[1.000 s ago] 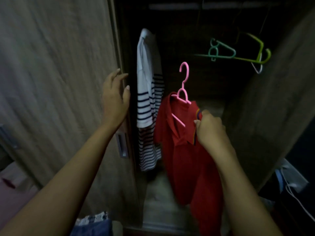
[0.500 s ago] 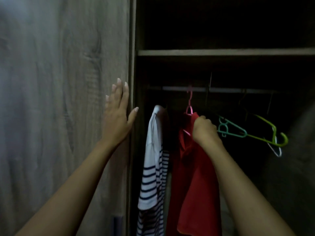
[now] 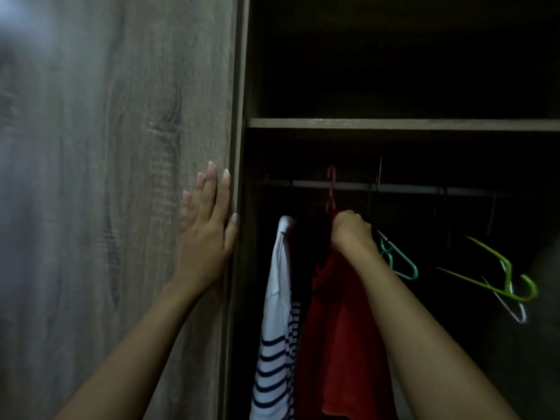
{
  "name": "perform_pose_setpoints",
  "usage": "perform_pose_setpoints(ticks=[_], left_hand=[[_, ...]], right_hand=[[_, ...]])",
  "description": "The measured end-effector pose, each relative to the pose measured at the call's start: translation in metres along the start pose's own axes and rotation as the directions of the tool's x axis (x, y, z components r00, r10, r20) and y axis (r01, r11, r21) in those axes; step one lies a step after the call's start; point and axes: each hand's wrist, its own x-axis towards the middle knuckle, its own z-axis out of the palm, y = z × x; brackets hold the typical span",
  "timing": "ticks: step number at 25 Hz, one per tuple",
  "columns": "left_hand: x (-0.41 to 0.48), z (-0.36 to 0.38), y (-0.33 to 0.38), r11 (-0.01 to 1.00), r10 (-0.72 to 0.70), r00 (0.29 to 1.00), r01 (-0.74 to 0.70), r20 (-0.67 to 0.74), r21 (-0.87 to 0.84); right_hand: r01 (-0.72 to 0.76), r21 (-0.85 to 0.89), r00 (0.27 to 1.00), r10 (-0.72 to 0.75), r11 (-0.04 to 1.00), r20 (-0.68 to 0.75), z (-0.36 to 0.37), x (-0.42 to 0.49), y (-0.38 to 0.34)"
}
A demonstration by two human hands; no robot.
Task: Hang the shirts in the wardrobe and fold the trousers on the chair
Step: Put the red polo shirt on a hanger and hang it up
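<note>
Red fabric fills the lower middle of the view: a red shirt (image 3: 339, 328) hangs straight down inside a dark, open wardrobe (image 3: 240, 86), draped on a pink hanger (image 3: 331, 190). The right hand (image 3: 351, 231) is raised to the top of the shirt, with its fingers (image 3: 348, 217) clenched around the shoulder of the hanger and the cloth over it. The hanger's thin hook rises above the fist and crosses in front of a pale metal rail (image 3: 409, 187) that runs across the wardrobe. In the dim light it cannot be told whether the hook rests on the rail.

Just to the left of the red shirt, touching it lower down, hangs a white shirt with navy stripes (image 3: 276, 313), its shoulder near the height of the fist. To the right of the right forearm hang empty hangers: a teal hanger (image 3: 401, 263) close behind the wrist, then a lime green hanger (image 3: 500, 275) tilted down to the right, and a white hanger (image 3: 516, 313) partly behind it.

The left hand (image 3: 206, 237) lies flat against the grey wood-grain door (image 3: 121, 177) at the wardrobe's left edge, its fingers straight and released, holding nothing, the thumb at the door's edge. Above the rail a wooden shelf (image 3: 394, 124) spans the wardrobe, and the space over it is in deep shadow. Both forearms are bare and reach up from the bottom of the view.
</note>
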Motion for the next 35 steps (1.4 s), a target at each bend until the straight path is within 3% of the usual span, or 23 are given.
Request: perform_pose_setpoints(ticks=[4, 13, 20, 24, 29, 32, 35], left_hand=[[-0.001, -0.001, -0.001, 1.000, 0.000, 1.000, 0.000, 0.018, -0.002], [0.001, -0.013, 0.002, 0.999, -0.020, 0.992, 0.025, 0.125, -0.045], [-0.028, -0.070, 0.008, 0.969, -0.046, 0.984, 0.086, 0.173, -0.233], [-0.079, -0.134, 0.000, 0.941, -0.123, 0.978, 0.169, 0.170, -0.294], [-0.158, -0.230, -0.025, 0.900, -0.307, 0.923, 0.361, 0.233, -0.244], [-0.208, -0.296, -0.044, 0.841, -0.451, 0.846, 0.510, 0.285, -0.181], [-0.248, -0.353, -0.064, 0.769, -0.583, 0.752, 0.633, 0.307, -0.089]], right_hand=[[-0.003, -0.021, 0.997, 0.004, 1.000, 0.074, 0.011, -0.006, 0.005], [0.022, 0.045, 0.999, -0.024, 0.999, 0.041, 0.000, -0.048, 0.011], [0.169, 0.092, 0.977, -0.154, 0.981, -0.150, -0.011, -0.135, 0.000], [0.334, 0.201, 0.916, -0.267, 0.921, -0.299, 0.001, -0.209, -0.022], [0.423, 0.387, 0.886, -0.285, 0.819, -0.366, 0.044, -0.310, -0.067], [0.383, 0.506, 0.924, -0.321, 0.773, -0.209, 0.079, -0.375, -0.099], [0.350, 0.591, 0.909, -0.415, 0.727, -0.029, 0.113, -0.423, -0.127]])
